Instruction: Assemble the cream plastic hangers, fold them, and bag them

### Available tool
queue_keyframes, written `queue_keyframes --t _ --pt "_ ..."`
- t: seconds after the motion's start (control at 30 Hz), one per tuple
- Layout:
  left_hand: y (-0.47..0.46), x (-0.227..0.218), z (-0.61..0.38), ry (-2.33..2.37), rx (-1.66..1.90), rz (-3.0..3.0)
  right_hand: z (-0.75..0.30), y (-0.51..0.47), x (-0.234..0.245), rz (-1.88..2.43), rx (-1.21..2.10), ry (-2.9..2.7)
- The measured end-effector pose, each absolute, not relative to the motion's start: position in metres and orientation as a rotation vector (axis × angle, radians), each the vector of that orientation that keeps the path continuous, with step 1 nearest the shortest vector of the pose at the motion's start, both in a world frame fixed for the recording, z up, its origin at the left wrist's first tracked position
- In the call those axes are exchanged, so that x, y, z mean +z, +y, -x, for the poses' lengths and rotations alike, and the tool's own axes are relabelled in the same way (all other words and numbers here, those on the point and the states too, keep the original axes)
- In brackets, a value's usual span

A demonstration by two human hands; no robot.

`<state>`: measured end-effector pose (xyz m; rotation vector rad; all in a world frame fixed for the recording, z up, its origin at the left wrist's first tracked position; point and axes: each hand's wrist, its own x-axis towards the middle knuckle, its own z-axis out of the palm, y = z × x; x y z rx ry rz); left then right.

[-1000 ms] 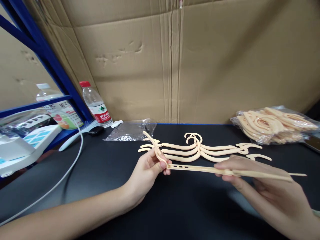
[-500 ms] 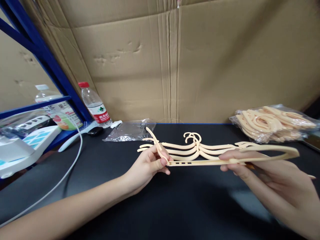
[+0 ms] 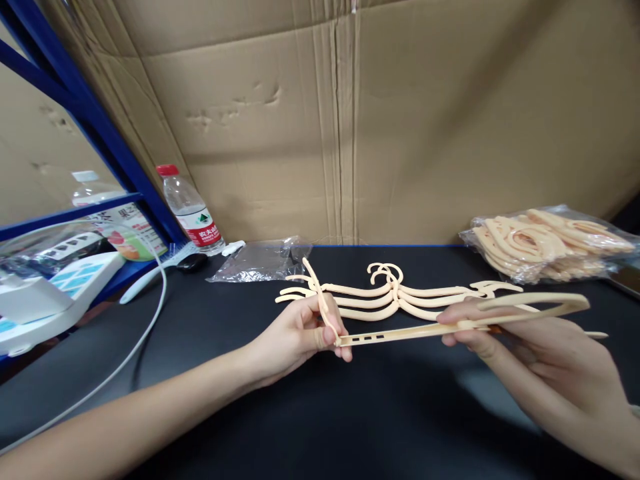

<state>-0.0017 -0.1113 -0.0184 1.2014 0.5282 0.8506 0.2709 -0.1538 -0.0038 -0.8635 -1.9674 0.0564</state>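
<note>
A beige plastic clothes hanger [image 3: 400, 335] is held edge-on between my two hands above the black tabletop. My left hand [image 3: 307, 333] is closed, thumb and fingers pinching the hanger's left end, where a thin curved arm rises upward. My right hand [image 3: 530, 360] grips the hanger nearer its hook, which curves out to the right over the fingers. Its far end shows past the right hand. Just behind, several matching hangers [image 3: 370, 313] lie overlapped on the table, hooks pointing away from me.
At the back right sits a clear bag of beige hanger parts [image 3: 545, 243]. A crumpled plastic bag [image 3: 255, 261] and a red-capped water bottle [image 3: 193, 213] are at the back left. A blue frame [image 3: 100, 133], white cable [image 3: 145, 347] and white-and-blue device [image 3: 65, 293] line the left side.
The held hanger's left end has dipped slightly, with my left hand moving a little down and right. The hanger now slants more. Both hands keep their hold.
</note>
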Motion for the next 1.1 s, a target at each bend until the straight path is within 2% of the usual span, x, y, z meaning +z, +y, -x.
queue_keyframes --t 0.47,0.8,0.9,1.0,1.1 --pt "-0.132 -0.021 -0.010 0.754 1.229 -1.244 -0.261 -0.159 -0.011 1.034 0.275 -1.787" --pt "-0.137 -0.015 -0.015 0.782 1.226 -0.990 -0.253 -0.145 -0.002 1.121 0.538 -1.507" --pt "-0.137 -0.017 -0.017 0.894 1.145 -0.927 -0.258 -0.134 -0.005 1.098 0.620 -1.448" --pt "-0.143 -0.020 -0.018 0.999 0.905 -0.916 -0.263 -0.124 -0.011 1.095 0.621 -1.461" --pt "-0.156 -0.018 -0.020 1.000 0.658 -1.148 -0.267 -0.118 -0.019 1.117 0.671 -1.503"
